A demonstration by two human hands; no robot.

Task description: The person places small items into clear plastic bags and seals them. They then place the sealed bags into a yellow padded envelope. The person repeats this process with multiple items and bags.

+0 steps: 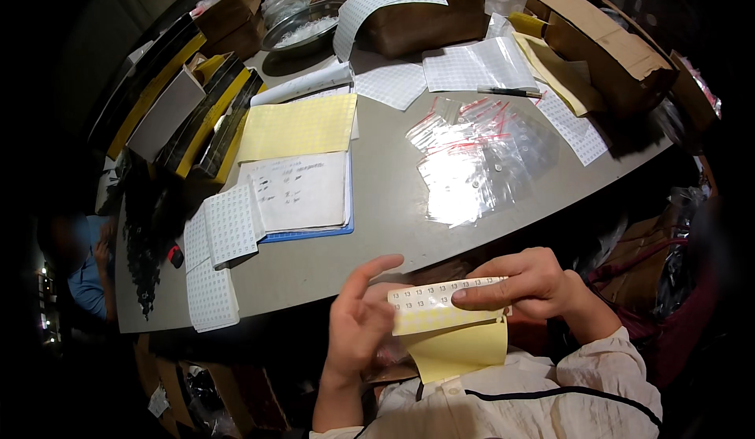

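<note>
In front of my chest I hold a sheet of small white stickers (413, 321) with a yellow backing (462, 352) hanging below it. My right hand (531, 282) is closed on the right end, its thumb lying flat across the stickers. My left hand (355, 321) is at the sheet's left edge, with its index finger stretched out above and its fingers apart. The left thumb is blurred, and part of a finger is hidden behind the sheet. Several clear zip bags (476, 164) with red strips lie on the table beyond my hands.
A notebook (303, 195) with a yellow sheet (299, 127) on it and more sticker sheets (232, 223) lie left on the grey table (385, 179). Boxes (413, 22), a metal bowl (303, 34) and a pen (510, 92) are farther back. Another person (86, 266) sits at far left.
</note>
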